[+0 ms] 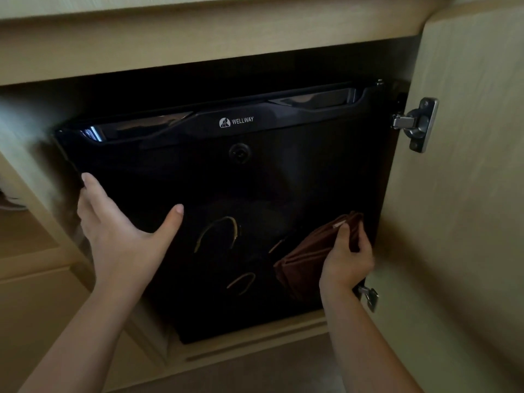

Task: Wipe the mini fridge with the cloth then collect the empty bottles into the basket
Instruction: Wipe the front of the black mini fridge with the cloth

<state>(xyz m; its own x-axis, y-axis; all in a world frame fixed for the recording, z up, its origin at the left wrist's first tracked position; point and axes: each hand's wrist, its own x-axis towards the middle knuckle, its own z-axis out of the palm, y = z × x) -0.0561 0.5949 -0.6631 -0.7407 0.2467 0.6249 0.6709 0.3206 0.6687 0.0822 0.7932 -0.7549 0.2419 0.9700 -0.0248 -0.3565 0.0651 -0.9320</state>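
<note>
Spreading leftward from grip of right hand [347, 260], cloth [304, 260] touches mini fridge [255, 180].

**A:** A pale wooden cabinet door [467, 194] stands swung open at right, its inner face toward the camera.

**B:** And the metalwork?

**A:** A silver upper hinge [416, 123] is fixed near the top of the door's inner edge. A lower hinge [368, 297] shows partly, farther down the same edge.

**B:** The frame?

**A:** A light wood top rail [198, 52] runs above the dark opening, a bottom rail [255, 341] below it, and a side panel [37, 180] at left. A small blurred object [11, 204] lies at the far left edge, too unclear to identify.
</note>
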